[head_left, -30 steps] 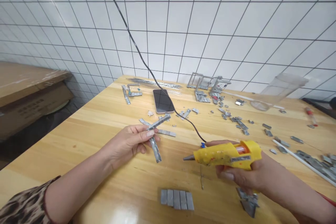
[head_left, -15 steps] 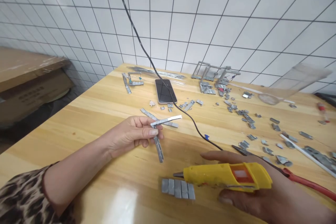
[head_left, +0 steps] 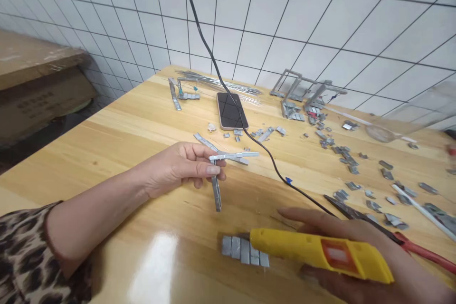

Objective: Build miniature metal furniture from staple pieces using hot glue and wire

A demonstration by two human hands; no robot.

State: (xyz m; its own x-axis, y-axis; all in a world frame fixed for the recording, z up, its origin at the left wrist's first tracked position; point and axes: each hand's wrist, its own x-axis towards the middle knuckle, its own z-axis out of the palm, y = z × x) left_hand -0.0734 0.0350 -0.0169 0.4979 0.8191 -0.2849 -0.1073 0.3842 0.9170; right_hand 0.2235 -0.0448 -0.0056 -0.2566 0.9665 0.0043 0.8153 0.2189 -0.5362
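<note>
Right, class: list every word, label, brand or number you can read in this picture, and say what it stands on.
None can be read.
Cardboard box: dark print on its side, too blurred to read.
Yellow glue gun in the right hand: pale label, no legible text.
Phone: screen dark.

So on the worktop [head_left: 117,128]: the left hand [head_left: 178,168] sits left of centre, pinching a metal cross [head_left: 223,164] above the surface. Nearer the front edge lies a row of metal blocks [head_left: 244,251], with the glue gun [head_left: 320,254] just right of it, in the right hand [head_left: 356,256]. A phone [head_left: 230,110] lies behind the cross, the cord [head_left: 263,149] running over it. Loose metal bits [head_left: 342,156] are scattered on the right, with a metal frame [head_left: 302,90] at the back by the wall.
</note>
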